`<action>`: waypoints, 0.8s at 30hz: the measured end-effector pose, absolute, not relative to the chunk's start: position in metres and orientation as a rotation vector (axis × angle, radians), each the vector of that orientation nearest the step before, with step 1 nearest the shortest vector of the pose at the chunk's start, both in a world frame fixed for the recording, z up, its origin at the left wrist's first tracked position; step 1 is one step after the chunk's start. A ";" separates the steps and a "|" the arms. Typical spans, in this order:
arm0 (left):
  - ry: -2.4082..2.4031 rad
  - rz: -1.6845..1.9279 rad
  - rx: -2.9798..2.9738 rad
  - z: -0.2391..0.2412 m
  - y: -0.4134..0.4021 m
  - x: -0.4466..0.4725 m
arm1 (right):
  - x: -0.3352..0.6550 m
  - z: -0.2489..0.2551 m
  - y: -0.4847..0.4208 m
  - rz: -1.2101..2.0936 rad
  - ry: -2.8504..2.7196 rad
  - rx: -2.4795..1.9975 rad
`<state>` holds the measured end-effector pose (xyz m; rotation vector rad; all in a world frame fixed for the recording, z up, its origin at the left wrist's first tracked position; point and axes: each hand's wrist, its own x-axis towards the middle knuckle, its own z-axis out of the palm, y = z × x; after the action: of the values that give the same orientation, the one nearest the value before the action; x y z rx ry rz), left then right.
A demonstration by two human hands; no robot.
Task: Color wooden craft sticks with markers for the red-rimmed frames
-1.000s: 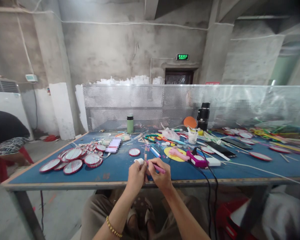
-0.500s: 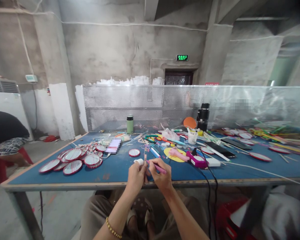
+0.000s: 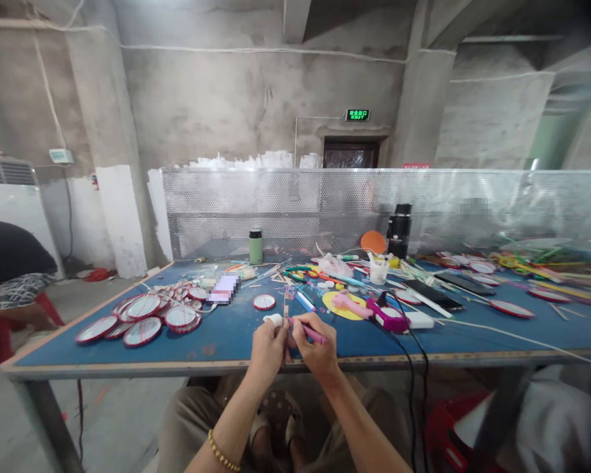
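My right hand (image 3: 316, 343) is closed around a pink marker pen (image 3: 314, 333), its tip pointing left towards my left hand. Pinched in my left hand (image 3: 267, 345) is a narrow light-brown strip (image 3: 286, 305) that sticks out away from me, between the two hands. A white piece (image 3: 272, 319) shows at the left fingertips; whether it is a finger cover or a separate thing I cannot tell. Just beyond lie a small round red-rimmed disc (image 3: 264, 301) and blue-and-white markers (image 3: 305, 302). The pen tip is partly hidden by my fingers.
Red-rimmed discs (image 3: 142, 332) are piled at the left beside a phone (image 3: 223, 289). A green bottle (image 3: 255, 247) and black flask (image 3: 400, 230) stand behind. To the right are a yellow disc (image 3: 345, 306), a magenta device (image 3: 388, 315) and cables. A person (image 3: 12, 256) sits far left.
Both hands stay almost in place, still holding the pen and the strip. The pen hand shifts very slightly left; the view moves a little.
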<state>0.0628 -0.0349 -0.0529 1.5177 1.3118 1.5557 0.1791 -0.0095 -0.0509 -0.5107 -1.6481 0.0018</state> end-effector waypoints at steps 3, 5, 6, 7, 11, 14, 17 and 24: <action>1.288 1.537 1.520 -0.052 -0.035 0.063 | 0.179 -0.051 -0.010 -0.009 -1.621 -0.511; 1.282 1.529 1.519 -0.052 -0.036 0.063 | 0.179 -0.050 -0.009 -0.004 -1.624 -0.503; 1.286 1.525 1.520 -0.052 -0.035 0.062 | 0.179 -0.051 -0.009 0.000 -1.633 -0.499; 1.296 1.525 1.522 -0.053 -0.035 0.062 | 0.179 -0.051 -0.009 0.005 -1.645 -0.498; 1.328 1.540 1.531 -0.055 -0.033 0.062 | 0.179 -0.053 -0.008 0.031 -1.676 -0.506; 1.329 1.549 1.539 -0.057 -0.032 0.062 | 0.178 -0.053 -0.009 0.047 -1.682 -0.513; 1.340 1.556 1.552 -0.057 -0.032 0.063 | 0.178 -0.053 -0.009 0.047 -1.683 -0.521; 1.342 1.518 1.525 -0.051 -0.037 0.062 | 0.179 -0.053 -0.009 -0.006 -1.663 -0.547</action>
<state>0.0625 -0.0366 -0.0509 1.5252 1.3418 1.5175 0.1792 -0.0089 -0.0526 -0.5472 -1.6627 -0.0059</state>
